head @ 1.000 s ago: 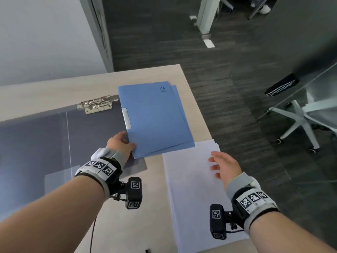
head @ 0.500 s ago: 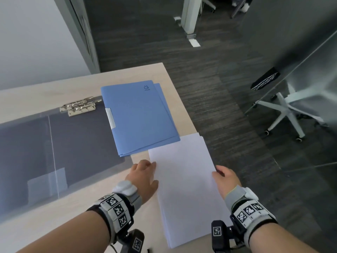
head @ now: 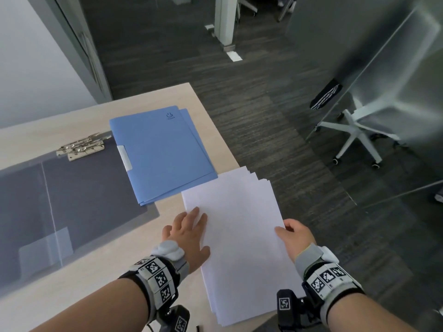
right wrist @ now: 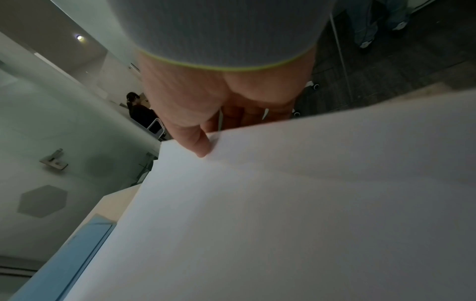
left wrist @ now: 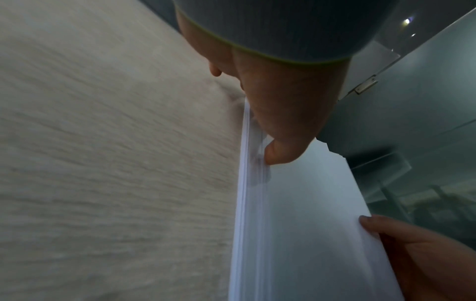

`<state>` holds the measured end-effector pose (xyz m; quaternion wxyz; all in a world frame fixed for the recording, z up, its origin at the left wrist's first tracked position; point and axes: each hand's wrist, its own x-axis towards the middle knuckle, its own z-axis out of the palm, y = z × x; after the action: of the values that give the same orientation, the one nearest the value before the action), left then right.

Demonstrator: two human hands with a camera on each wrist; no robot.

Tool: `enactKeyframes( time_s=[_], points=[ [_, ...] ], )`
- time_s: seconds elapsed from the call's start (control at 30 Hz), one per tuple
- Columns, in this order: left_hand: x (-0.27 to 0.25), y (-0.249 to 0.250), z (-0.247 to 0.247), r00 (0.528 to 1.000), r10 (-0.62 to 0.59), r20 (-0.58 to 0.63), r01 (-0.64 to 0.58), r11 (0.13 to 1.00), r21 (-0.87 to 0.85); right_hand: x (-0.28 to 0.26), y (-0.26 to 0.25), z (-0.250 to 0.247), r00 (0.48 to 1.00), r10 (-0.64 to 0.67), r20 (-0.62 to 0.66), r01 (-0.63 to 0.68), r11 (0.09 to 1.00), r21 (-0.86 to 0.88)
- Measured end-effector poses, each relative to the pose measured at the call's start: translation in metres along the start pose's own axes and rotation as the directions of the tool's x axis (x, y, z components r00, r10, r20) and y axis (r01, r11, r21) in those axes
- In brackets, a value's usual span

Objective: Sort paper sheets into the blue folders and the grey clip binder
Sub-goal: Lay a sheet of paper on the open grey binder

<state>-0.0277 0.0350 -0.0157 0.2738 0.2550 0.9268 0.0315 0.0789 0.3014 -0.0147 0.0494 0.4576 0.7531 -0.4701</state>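
A stack of white paper sheets (head: 237, 236) lies at the table's front right, its right side overhanging the edge. My left hand (head: 189, 236) rests flat on the stack's left edge; its thumb (left wrist: 280, 150) presses down on the top sheet (left wrist: 309, 224). My right hand (head: 293, 236) pinches the stack's right edge, thumb (right wrist: 201, 146) on top and fingers under the sheets (right wrist: 283, 203). Two blue folders (head: 163, 152) lie overlapped just behind the stack. The grey clip binder (head: 91, 188) lies open to their left, its metal clip (head: 81, 147) at the far end.
The light wood table (head: 36, 137) ends just right of the folders, with dark carpet beyond. A white office chair base (head: 354, 140) and a glass partition (head: 395, 80) stand to the right. A person (right wrist: 140, 112) sits far off.
My left hand left the blue folders and came down onto the stack's left edge. My right hand took hold of the right edge. The sheets have fanned out slightly at the far corner.
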Motion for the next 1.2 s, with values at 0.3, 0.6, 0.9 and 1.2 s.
enactKeyframes(
  time_s=[0.3,0.6,0.9,1.2],
  points=[
    [0.0,0.008,0.0,0.999,0.05,0.006,-0.05,0.999,0.011,-0.007,-0.001,-0.002,0.997,0.027,0.072,-0.031,0.998,0.051],
    [-0.005,0.004,0.01,1.0,-0.018,-0.015,0.017,0.997,-0.071,-0.01,-0.001,-0.009,0.999,0.043,0.029,-0.044,0.998,0.047],
    [-0.007,0.007,0.003,0.999,0.048,0.007,-0.047,0.998,-0.047,-0.012,-0.002,-0.01,0.998,0.059,0.03,-0.061,0.997,0.05],
    [-0.008,0.012,-0.003,0.997,-0.004,-0.074,-0.014,0.972,-0.237,-0.009,0.002,-0.017,0.999,-0.003,-0.033,0.006,0.996,0.091]
  ],
)
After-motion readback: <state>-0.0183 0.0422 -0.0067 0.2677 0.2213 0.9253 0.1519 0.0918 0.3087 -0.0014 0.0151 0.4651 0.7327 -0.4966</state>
